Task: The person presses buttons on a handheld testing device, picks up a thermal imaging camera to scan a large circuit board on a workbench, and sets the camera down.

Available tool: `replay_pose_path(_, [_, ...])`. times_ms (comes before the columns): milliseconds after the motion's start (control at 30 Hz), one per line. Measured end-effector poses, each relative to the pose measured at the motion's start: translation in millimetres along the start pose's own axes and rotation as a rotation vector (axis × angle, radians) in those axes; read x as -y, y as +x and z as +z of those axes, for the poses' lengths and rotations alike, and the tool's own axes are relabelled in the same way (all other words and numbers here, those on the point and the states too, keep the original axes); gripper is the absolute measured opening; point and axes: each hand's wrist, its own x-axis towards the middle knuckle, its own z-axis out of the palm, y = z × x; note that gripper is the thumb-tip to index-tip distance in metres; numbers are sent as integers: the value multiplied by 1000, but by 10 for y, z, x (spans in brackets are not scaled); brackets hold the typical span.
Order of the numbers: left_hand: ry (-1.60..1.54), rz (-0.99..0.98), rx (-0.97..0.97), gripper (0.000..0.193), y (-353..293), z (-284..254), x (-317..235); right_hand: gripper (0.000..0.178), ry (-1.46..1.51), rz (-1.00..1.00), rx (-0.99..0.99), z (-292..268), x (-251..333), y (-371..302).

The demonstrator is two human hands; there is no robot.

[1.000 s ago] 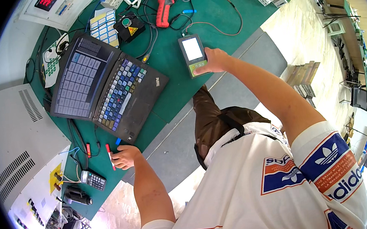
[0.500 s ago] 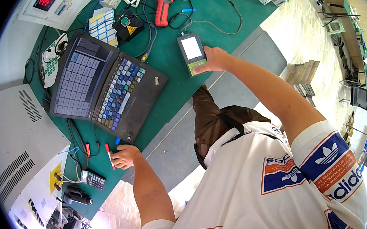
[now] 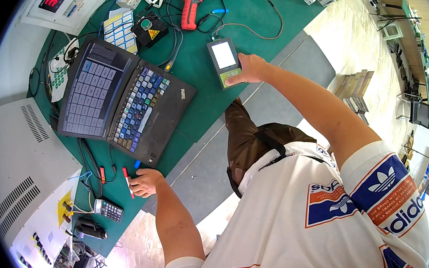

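While the right hand grips a handheld meter, the left hand seemingly pinches a red probe.

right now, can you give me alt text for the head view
Seen from above, a person at a green bench mat holds a handheld meter with a lit screen in the right hand, while the left hand grips a red probe beside an open laptop.
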Motion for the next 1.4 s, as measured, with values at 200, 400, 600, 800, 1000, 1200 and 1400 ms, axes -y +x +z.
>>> replay_pose_path(200, [-24,1,20,49,-4,-24,-3,107,11,-9,-7,11,-14,-1])
replay_pose_path(400, [-24,9,-6,47,-11,-23,-8,107,8,-5,-5,2,-4,-8])
replay_pose_path(600, [-13,10,-20,46,-6,0,-5,107,-1,0,-8,15,-6,-3])
replay_pose_path(800, [122,-35,-35,46,74,20,25,110,111,-28,44,11,0,0])
replay_pose_path(1000, [117,72,-210,44,58,262,83,104,16,16,-1,16,14,-37])
replay_pose_path(1200, [33,32,-42,50,75,283,113,107,17,14,16,19,19,-32])
replay_pose_path(1400, [24,11,18,52,43,127,40,107,15,21,1,27,18,-28])
